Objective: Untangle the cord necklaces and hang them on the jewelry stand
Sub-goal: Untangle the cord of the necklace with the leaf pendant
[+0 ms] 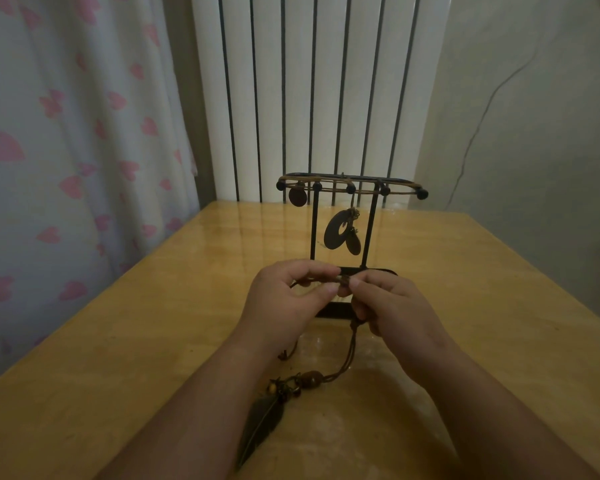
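Feather pendant (pixel 261 427) on table (pixel 118 341); left hand (pixel 284 301), right hand (pixel 394 308) pinch its cord (pixel 352 348)

The table (pixel 465 306) in front of me is wood with a glossy yellow top that shines pale behind the stand and again on my side of it. The stand (pixel 314 230) rests on its dark flat base about midway across, closer to the far edge than to me. On my side of the stand, and a little left of it, a dark feather (pixel 262 427) lies flat, its tip pointing away from the stand. Touching the feather's upper end, toward the stand, sit brown beads (pixel 310 378). From them a cord (pixel 350 355) runs back toward the stand, lifting off the wood.
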Tool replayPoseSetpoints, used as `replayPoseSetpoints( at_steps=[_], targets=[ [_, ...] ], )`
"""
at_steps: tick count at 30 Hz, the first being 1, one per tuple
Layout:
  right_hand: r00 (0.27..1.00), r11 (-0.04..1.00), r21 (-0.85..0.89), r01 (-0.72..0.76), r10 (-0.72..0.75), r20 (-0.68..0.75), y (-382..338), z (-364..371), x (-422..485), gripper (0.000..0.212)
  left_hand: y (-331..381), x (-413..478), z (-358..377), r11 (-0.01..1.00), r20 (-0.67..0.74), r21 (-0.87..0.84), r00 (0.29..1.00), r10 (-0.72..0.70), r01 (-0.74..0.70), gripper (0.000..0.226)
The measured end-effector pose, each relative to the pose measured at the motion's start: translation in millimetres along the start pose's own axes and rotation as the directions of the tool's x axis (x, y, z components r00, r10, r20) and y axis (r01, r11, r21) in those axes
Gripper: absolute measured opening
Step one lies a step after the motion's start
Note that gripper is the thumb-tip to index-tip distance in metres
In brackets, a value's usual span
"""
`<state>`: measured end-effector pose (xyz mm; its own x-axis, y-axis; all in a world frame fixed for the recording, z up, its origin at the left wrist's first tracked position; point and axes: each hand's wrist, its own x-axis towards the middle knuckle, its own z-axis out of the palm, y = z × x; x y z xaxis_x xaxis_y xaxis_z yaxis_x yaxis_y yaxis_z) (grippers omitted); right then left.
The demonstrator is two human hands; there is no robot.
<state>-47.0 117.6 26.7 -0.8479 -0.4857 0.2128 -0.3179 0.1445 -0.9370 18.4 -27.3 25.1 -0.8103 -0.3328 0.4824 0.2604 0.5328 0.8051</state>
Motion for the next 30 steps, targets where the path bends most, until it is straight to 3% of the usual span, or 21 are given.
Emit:
replayPoseSetpoints(
  at_steps=[15, 21, 23, 26, 30],
  targets=[
    [0.999, 1.000, 0.016, 0.018, -0.019, 0.030, -0.7, -0.7, -0.2, 0.034, 3.4, 1.0, 1.1, 1.000, 0.003, 0.025, 1.000, -0.003, 0.003, 0.027],
    [0.999, 0.999, 0.017, 0.040, -0.040, 0.009, -0.1, -0.1, -1.3, 0.012, 2.9, 0.9, 0.1, 0.999, 0.000, 0.035, 1.000, 0.004, -0.004, 0.027],
    [0.999, 0.999, 0.023, 0.049, -0.048, -0.021, 1.3, -0.2, -1.3, 0.016, 3.3, 1.3, 0.6, 0.999, -0.003, 0.038, 1.000, -0.002, 0.002, 0.026],
    [0.994, 0.992, -0.080, 0.099, -0.103, -0.048, 0.9, 1.0, -1.2, 0.008, 3.3, 0.9, 1.7, 0.999, 0.017, 0.027, 1.000, -0.021, 0.020, 0.021],
    [0.992, 0.985, -0.131, 0.112, -0.118, -0.036, 1.5, 2.4, -1.5, 0.014, 3.5, 1.3, 1.8, 0.999, 0.035, -0.006, 0.998, -0.047, 0.047, 0.019]
  ],
)
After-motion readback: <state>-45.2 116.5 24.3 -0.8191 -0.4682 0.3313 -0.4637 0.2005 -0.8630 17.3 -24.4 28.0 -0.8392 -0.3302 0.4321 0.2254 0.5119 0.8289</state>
